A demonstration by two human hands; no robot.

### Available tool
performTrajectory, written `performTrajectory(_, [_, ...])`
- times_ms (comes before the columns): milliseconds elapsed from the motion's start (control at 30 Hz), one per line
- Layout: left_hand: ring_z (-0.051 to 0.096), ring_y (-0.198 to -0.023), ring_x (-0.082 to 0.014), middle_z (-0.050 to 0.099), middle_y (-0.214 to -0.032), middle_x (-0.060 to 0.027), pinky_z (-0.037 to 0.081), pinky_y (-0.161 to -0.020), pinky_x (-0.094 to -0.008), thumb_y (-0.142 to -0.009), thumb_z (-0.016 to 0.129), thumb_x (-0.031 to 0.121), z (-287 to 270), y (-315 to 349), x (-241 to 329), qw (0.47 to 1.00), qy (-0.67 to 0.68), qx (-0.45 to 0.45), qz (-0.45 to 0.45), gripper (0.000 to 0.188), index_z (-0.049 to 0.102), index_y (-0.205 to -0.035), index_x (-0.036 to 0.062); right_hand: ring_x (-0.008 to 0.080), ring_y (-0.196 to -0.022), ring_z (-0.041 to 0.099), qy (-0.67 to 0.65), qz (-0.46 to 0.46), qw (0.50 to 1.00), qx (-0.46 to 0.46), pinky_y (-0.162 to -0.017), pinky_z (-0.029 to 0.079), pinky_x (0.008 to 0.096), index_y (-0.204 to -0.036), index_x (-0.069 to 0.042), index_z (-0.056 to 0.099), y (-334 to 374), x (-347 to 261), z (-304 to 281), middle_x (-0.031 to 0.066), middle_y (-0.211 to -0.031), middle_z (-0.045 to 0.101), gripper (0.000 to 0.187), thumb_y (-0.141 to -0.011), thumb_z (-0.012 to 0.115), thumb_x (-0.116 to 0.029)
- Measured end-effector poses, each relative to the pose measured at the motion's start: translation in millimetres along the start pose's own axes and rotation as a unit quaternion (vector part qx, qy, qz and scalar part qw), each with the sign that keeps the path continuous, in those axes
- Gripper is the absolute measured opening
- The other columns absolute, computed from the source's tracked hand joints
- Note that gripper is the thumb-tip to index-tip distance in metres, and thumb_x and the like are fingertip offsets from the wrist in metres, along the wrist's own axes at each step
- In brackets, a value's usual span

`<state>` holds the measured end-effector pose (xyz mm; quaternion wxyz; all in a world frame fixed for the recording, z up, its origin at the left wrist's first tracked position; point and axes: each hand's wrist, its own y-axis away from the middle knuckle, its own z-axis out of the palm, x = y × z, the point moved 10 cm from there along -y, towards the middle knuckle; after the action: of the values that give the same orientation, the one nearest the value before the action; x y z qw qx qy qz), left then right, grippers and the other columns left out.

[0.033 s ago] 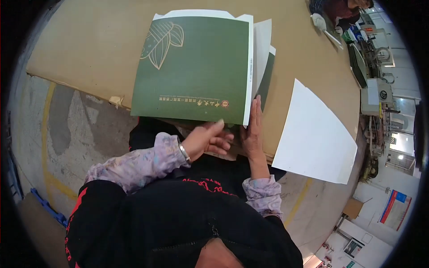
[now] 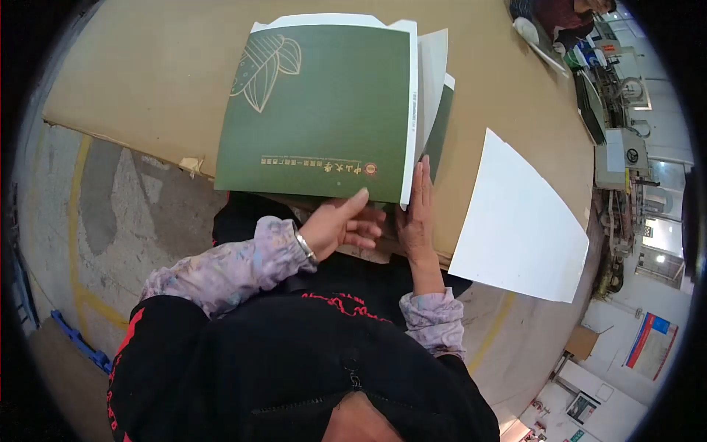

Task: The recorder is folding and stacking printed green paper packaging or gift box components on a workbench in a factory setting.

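A stack of green printed paper covers [image 2: 324,118] with white edges and a gold leaf drawing lies on the brown board at the table's near side. Along its right side, white flaps [image 2: 434,81] stick out at an angle. My left hand [image 2: 342,227] is at the stack's near edge, its thumb against the edge and its loosely bent fingers apart. It does not visibly grip anything. At the near right corner, my right hand [image 2: 417,221] lies with fingers stretched out along the stack's side. A large white sheet [image 2: 519,225] with a curved edge rests to the right.
The brown board [image 2: 147,66] covers the table and has a torn spot on its near edge. Another person [image 2: 563,18] is at the far right, beside dark sheets [image 2: 589,110]. Machinery [image 2: 622,158] stands past the table's right side.
The stack and my left hand have shifted very slightly. The other person's white-gloved hand and the sheet near it have moved a little.
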<state>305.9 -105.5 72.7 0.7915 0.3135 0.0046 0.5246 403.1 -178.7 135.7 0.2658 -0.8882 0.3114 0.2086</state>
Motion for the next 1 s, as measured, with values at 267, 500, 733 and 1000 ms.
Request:
performTrajectory(267, [0.063,-0.067,-0.0140,0.065,-0.089,-0.0100,0.056,-0.058,-0.0265,-0.095,0.059,0.019,-9.3,-8.2,38.6,0.978,-0.103,0.096,0.154,0.023,0.059,-0.108,0.0000,0.0392,-0.134,0.036,0.019,0.000,1.000,0.014,-0.108,0.036,0.0425,-0.145,-0.004,0.031,16.5,-6.3,9.0,0.0217,-0.150,0.030,0.083,-0.068,0.055,0.015])
performTrajectory(500, [0.063,-0.065,-0.0149,0.066,-0.084,-0.0091,0.056,-0.056,-0.0270,-0.092,0.063,0.020,-35.7,-10.6,30.7,0.975,-0.147,0.140,0.095,0.022,0.062,-0.101,-0.0008,0.0406,-0.135,0.034,0.027,-0.028,0.999,-0.016,-0.108,0.035,0.0457,-0.145,-0.005,0.032,12.1,-12.8,15.8,0.0212,-0.151,0.027,0.085,-0.067,0.059,0.010])
performTrajectory(733, [0.063,-0.063,-0.0141,0.065,-0.079,-0.0074,0.056,-0.058,-0.0263,-0.093,0.062,0.025,-47.8,-16.1,15.5,0.976,-0.164,0.133,0.050,0.028,0.065,-0.089,-0.0025,0.0395,-0.138,0.028,0.033,-0.007,0.994,-0.108,-0.109,0.032,0.0464,-0.147,-0.008,0.030,8.2,-11.3,23.2,0.0185,-0.154,0.021,0.083,-0.074,0.070,-0.008])
performTrajectory(1000, [0.063,-0.062,-0.0146,0.064,-0.077,-0.0072,0.056,-0.057,-0.0269,-0.094,0.061,0.026,-49.0,-14.6,10.9,0.977,-0.161,0.141,0.023,0.030,0.064,-0.086,-0.0031,0.0374,-0.140,0.024,0.093,0.001,0.983,-0.157,-0.109,0.028,0.0478,-0.148,-0.011,0.028,9.4,-8.5,33.2,0.0146,-0.157,0.015,0.078,-0.081,0.065,-0.023])
